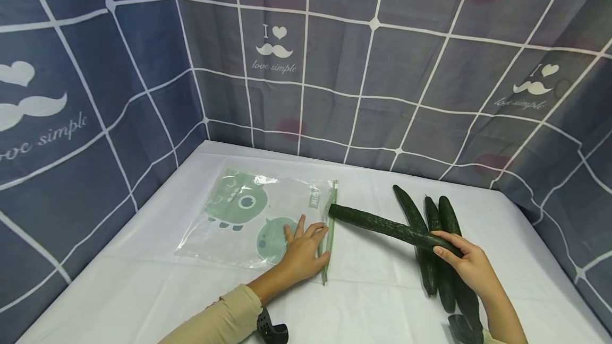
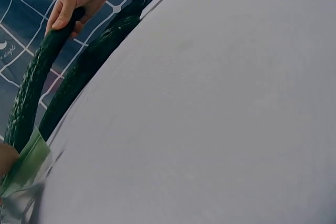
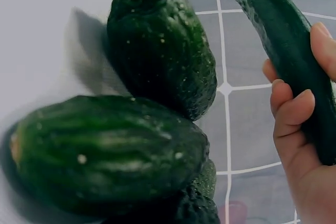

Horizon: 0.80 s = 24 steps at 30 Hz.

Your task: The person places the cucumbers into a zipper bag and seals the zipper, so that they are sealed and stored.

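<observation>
Cucumber (image 1: pixel 382 225) aloft on the right, and the right hand (image 1: pixel 470 261) had it, fingers and thumb clamped round its near right end! Out it stretched leftward above the white worktop (image 1: pixel 373 307), its left tip right at the green edge (image 1: pixel 331 251) of the clear bag (image 1: pixel 291 195). And there was the left hand (image 1: pixel 305 254), on the bag's near right part, fingers spread well apart! Three more cucumbers (image 1: pixel 444 280) lay side by side beneath the held one, while behind hung the grid-patterned curtain (image 1: pixel 334 57).
</observation>
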{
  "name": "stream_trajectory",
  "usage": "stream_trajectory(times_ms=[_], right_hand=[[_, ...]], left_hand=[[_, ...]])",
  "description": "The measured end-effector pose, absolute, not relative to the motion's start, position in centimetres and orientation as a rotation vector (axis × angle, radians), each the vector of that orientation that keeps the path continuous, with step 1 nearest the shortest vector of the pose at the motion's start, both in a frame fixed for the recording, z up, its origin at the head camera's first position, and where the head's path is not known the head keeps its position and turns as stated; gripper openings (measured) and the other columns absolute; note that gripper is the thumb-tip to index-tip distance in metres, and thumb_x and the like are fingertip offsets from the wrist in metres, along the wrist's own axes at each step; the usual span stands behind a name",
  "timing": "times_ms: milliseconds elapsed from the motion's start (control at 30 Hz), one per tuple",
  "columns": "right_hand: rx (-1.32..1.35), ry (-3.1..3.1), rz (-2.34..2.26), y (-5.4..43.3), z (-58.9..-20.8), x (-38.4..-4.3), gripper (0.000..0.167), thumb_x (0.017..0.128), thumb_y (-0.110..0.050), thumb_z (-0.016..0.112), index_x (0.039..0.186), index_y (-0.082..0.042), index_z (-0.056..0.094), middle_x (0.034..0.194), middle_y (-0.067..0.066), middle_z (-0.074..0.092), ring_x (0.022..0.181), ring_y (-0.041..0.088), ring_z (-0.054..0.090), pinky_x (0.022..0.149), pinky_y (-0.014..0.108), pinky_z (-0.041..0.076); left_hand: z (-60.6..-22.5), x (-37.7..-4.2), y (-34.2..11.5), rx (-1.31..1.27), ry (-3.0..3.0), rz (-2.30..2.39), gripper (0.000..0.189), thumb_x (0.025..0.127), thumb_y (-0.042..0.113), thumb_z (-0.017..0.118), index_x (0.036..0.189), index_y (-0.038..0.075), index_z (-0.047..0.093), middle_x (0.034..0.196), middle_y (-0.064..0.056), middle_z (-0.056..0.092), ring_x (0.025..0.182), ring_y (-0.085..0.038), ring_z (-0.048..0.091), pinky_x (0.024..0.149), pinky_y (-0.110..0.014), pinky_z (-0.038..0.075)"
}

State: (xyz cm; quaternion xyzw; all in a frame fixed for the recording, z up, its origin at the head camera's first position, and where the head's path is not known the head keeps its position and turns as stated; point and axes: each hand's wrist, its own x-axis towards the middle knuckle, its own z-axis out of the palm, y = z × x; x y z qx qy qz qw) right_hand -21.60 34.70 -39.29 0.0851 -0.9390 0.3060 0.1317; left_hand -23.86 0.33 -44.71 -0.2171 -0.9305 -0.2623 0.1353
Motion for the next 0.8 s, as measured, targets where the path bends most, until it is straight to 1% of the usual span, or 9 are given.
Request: stream_trajectory(times_ms=[167,200,300,400,467,533,600,667,800], right_hand=[[0.255,-2.756,0.854,34.8,-39.5,-21.6,0.039,0.085,-0.025,0.064,0.12,-0.008,0.059,0.114,0.013,0.06,0.092,-0.016,0.044,0.072,0.029,0.051],[0.257,-2.76,0.856,34.8,-39.5,-21.6,0.039,0.085,-0.024,0.063,0.12,-0.007,0.059,0.114,0.015,0.06,0.093,-0.013,0.047,0.074,0.031,0.051],[0.284,-2.763,0.886,34.8,-39.5,-21.7,0.04,0.085,-0.022,0.063,0.121,-0.004,0.058,0.117,0.02,0.058,0.1,0.013,0.058,0.078,0.046,0.05],[0.277,-2.775,0.898,34.7,-39.5,-21.8,0.04,0.086,-0.024,0.063,0.121,-0.006,0.058,0.119,0.019,0.058,0.103,0.014,0.057,0.079,0.046,0.049],[0.254,-2.784,0.925,34.7,-39.6,-21.8,0.041,0.086,-0.026,0.062,0.121,-0.007,0.058,0.119,0.011,0.059,0.1,-0.005,0.051,0.078,0.034,0.05],[0.225,-2.789,0.992,34.7,-39.8,-21.9,0.041,0.086,-0.028,0.062,0.122,-0.008,0.057,0.116,-0.007,0.058,0.094,-0.019,0.041,0.074,0.02,0.048],[0.226,-2.77,1.115,34.6,-40.2,-22.0,0.043,0.087,-0.026,0.06,0.123,-0.004,0.056,0.111,-0.022,0.054,0.089,-0.018,0.045,0.07,0.016,0.047],[0.231,-2.737,1.24,34.4,-40.6,-22.1,0.042,0.089,-0.023,0.059,0.124,0.0,0.054,0.103,-0.032,0.05,0.082,-0.011,0.052,0.066,0.016,0.047],[0.236,-2.682,1.368,33.7,-41.4,-22.1,0.041,0.09,-0.017,0.056,0.124,0.004,0.052,0.096,-0.031,0.053,0.075,0.003,0.057,0.063,0.02,0.047]], left_hand=[[-43.7,-23.7,0.1,-0.665,-2.702,-0.686,0.049,0.082,0.027,0.059,0.124,0.003,0.054,0.129,-0.009,0.05,0.129,-0.048,0.029,0.094,-0.076,0.011],[-43.4,-23.6,0.1,-0.668,-2.714,-0.669,0.05,0.083,0.027,0.058,0.125,0.003,0.053,0.13,-0.009,0.049,0.129,-0.047,0.03,0.095,-0.075,0.012],[-42.7,-23.5,0.0,-0.683,-2.749,-0.624,0.053,0.083,0.027,0.057,0.129,0.002,0.05,0.133,-0.011,0.047,0.127,-0.043,0.035,0.096,-0.072,0.017],[-42.1,-23.1,0.1,-0.706,-2.771,-0.584,0.056,0.083,0.027,0.057,0.132,0.002,0.046,0.136,-0.012,0.044,0.126,-0.04,0.039,0.096,-0.068,0.026],[-41.8,-22.7,0.3,-0.723,-2.786,-0.566,0.058,0.083,0.027,0.058,0.133,0.002,0.044,0.138,-0.012,0.041,0.125,-0.04,0.039,0.095,-0.066,0.03],[-41.7,-22.4,0.4,-0.737,-2.802,-0.552,0.058,0.084,0.027,0.058,0.135,0.002,0.042,0.139,-0.012,0.04,0.125,-0.039,0.04,0.094,-0.065,0.032],[-41.7,-22.2,0.6,-0.746,-2.816,-0.536,0.059,0.084,0.027,0.057,0.135,0.003,0.042,0.139,-0.011,0.04,0.125,-0.038,0.04,0.093,-0.065,0.034],[-41.7,-22.1,0.7,-0.745,-2.83,-0.521,0.058,0.084,0.027,0.057,0.135,0.004,0.042,0.14,-0.011,0.039,0.125,-0.037,0.04,0.092,-0.065,0.034],[-41.8,-21.9,0.7,-0.748,-2.837,-0.494,0.058,0.084,0.027,0.057,0.135,0.005,0.043,0.139,-0.01,0.04,0.124,-0.035,0.042,0.091,-0.063,0.037]])
